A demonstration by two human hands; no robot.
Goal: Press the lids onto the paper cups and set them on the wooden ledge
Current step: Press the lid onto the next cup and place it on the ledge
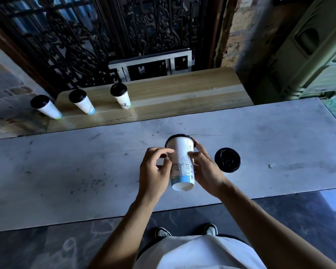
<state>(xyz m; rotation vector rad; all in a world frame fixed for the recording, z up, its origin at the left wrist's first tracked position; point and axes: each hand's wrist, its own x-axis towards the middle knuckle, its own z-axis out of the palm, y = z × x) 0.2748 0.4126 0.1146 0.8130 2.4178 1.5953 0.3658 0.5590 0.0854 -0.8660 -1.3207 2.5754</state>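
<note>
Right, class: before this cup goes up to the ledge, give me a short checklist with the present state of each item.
1. Lid on the held cup: on; fully pressed down, cannot tell.
2. Grip: left hand and right hand both on the cup's sides, ok.
3. Cup upright: not ok, its base tips toward the camera.
4. Room on the wooden ledge: ok, bare to the right of the three lidded cups.
5. Spare lid on the grey table: no cup for it in view, cannot tell.

Grey table (pixel 85 171) with loose black lid (pixel 227 160); wooden ledge (pixel 182 94) bearing seemingly three lidded cups (pixel 122 97).
</note>
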